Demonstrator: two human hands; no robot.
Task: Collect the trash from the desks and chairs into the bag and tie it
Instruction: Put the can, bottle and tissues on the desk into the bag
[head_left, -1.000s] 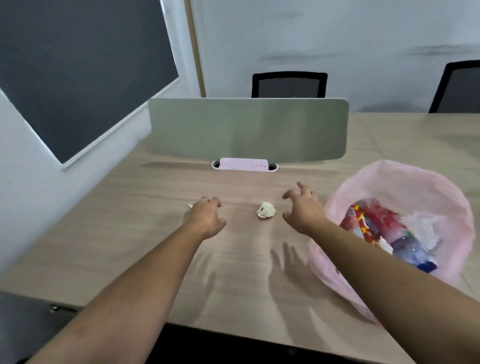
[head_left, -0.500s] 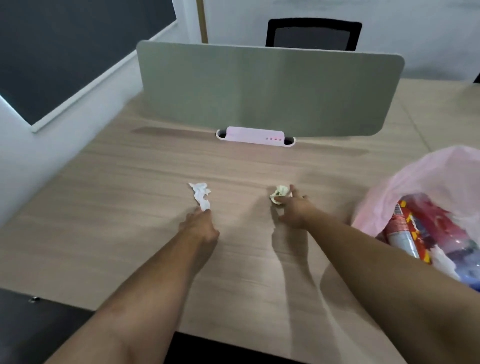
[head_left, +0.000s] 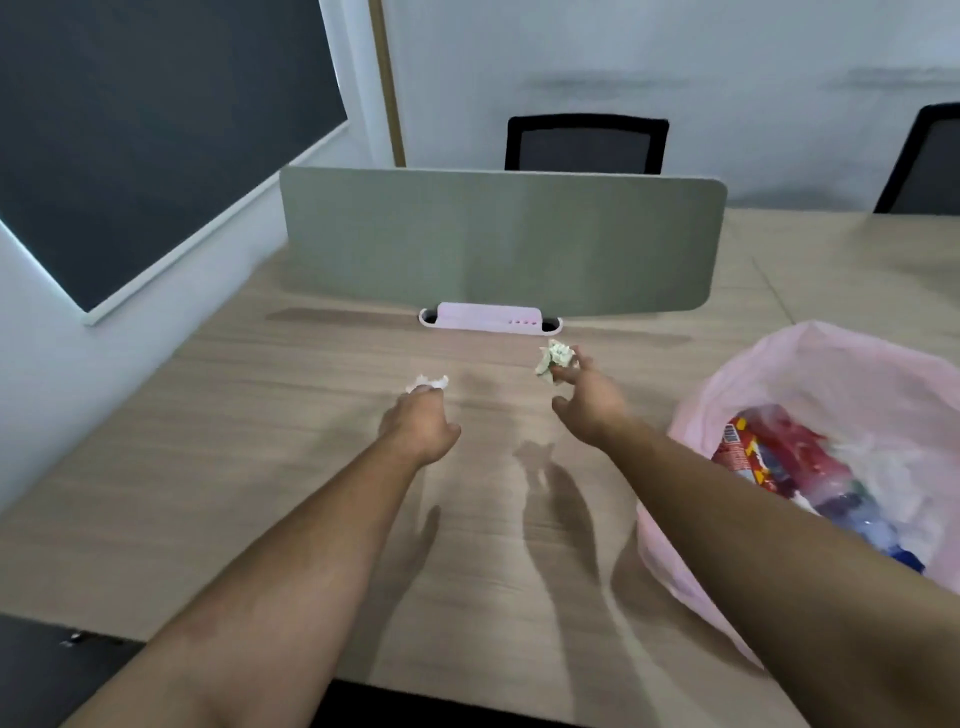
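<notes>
My left hand (head_left: 420, 426) is curled round a scrap of white tissue (head_left: 427, 383), which pokes out past the fingertips, above the wooden desk (head_left: 260, 467). My right hand (head_left: 587, 397) pinches a crumpled yellowish paper ball (head_left: 555, 357) at its fingertips and holds it off the desk. An open pink trash bag (head_left: 769, 364) sits on the desk to the right of my right arm. Inside it lie a red wrapper, a plastic bottle and white paper.
A grey divider screen (head_left: 498, 239) stands across the desk behind my hands, with a pink and white socket box (head_left: 488, 317) at its foot. Two black chairs (head_left: 584, 143) stand beyond the desk. A dark board hangs on the left wall.
Both hands have closed on their scraps and lifted them off the desk. The right hand has carried the paper ball slightly toward the bag.
</notes>
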